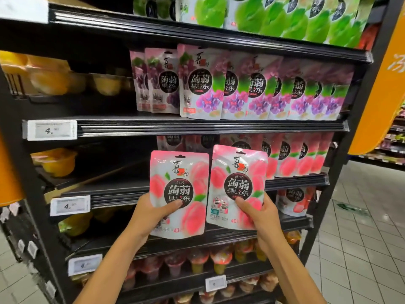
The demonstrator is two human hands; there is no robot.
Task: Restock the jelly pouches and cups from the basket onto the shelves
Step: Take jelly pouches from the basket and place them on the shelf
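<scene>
Pink peach print fills the centre of the frame. The left grip pinches one jelly pouch near its lower left corner, thumb across the front. The right grip holds a second pouch near its lower right corner the same way. Both stand upright, side by side, in front of the shelf edge. Behind them at centre right, a row of peach pouches stands on that shelf. Purple grape pouches line the shelf above, and yellow jelly cups sit at the left.
</scene>
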